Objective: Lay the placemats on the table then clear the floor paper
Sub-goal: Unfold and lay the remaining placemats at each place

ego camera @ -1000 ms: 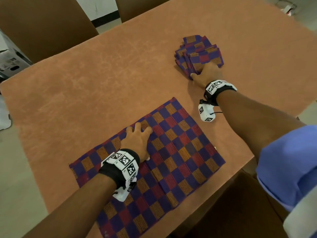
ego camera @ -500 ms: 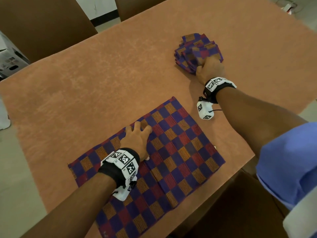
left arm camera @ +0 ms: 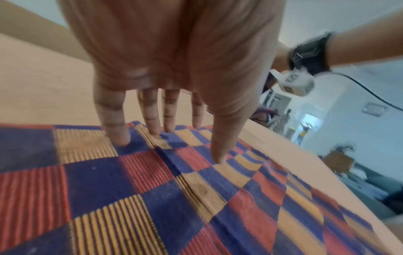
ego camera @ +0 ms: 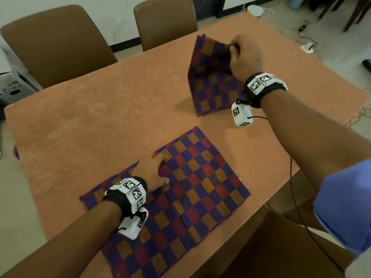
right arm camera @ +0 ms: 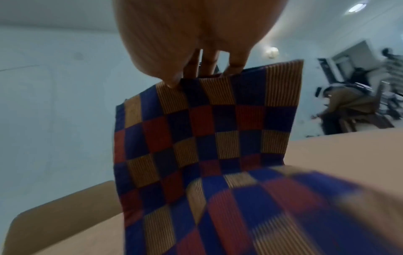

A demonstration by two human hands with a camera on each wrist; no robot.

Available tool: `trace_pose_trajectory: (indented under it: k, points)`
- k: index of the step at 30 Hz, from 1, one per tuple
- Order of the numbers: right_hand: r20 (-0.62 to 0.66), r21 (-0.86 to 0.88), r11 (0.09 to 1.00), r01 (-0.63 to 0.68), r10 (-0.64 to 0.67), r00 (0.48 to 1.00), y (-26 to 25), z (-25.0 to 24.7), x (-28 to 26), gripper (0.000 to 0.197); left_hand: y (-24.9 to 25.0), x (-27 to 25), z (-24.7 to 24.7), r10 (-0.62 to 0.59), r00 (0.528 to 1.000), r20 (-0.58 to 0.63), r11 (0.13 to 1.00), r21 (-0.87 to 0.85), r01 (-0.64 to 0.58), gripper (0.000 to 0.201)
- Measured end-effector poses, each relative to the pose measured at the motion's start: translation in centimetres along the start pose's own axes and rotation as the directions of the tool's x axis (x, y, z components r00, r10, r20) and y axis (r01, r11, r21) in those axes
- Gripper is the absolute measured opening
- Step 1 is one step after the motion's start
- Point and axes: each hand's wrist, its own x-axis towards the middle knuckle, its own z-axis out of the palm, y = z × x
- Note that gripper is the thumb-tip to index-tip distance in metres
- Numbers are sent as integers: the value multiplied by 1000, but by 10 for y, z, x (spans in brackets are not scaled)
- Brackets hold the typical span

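Observation:
A checked placemat (ego camera: pixel 192 189) (left arm camera: pixel 174 198) in blue, red and orange lies flat near the front edge of the orange table (ego camera: pixel 96 109). My left hand (ego camera: pixel 152 171) (left arm camera: pixel 165 127) rests on it with fingers straight and spread, fingertips pressing the cloth. My right hand (ego camera: pixel 241 55) (right arm camera: pixel 202 72) pinches the top edge of a second placemat (ego camera: pixel 210 81) (right arm camera: pixel 207 138), which hangs unfolded above the far right of the table, its lower end touching the tabletop. No floor paper shows in any view.
Two brown chairs (ego camera: pixel 54 45) (ego camera: pixel 166 19) stand at the table's far side, and a third chair back (ego camera: pixel 281 247) is below me at the near edge. Cables and a power strip (ego camera: pixel 308 47) lie on the floor at the right. A box (ego camera: pixel 12 87) sits at the left.
My right hand gripped the folded placemat on the table and lifted it, so it now hangs open. The left hand stayed on the flat placemat. The head view tilted up.

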Motion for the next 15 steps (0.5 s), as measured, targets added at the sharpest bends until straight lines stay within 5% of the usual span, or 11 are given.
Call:
trace_pose_trajectory:
  k: [4, 8, 12, 15]
  points:
    - [184, 112, 972, 207, -225, 957, -52, 4, -18, 22, -15, -15, -27, -22, 973, -231, 968, -247, -37, 73]
    - [254, 163, 887, 433, -461, 850, -126, 11, -46, 18, -33, -39, -60, -29, 881, -473, 927, -342, -153, 81]
    - [301, 209, 798, 565, -602, 739, -208, 19, -77, 21, -54, -65, -79, -75, 847, -526, 851, -476, -221, 87]
    - [339, 271, 744, 611, -668, 662, -270, 31, -100, 21, -81, -91, -93, -114, 789, -604, 819, -507, -270, 69]
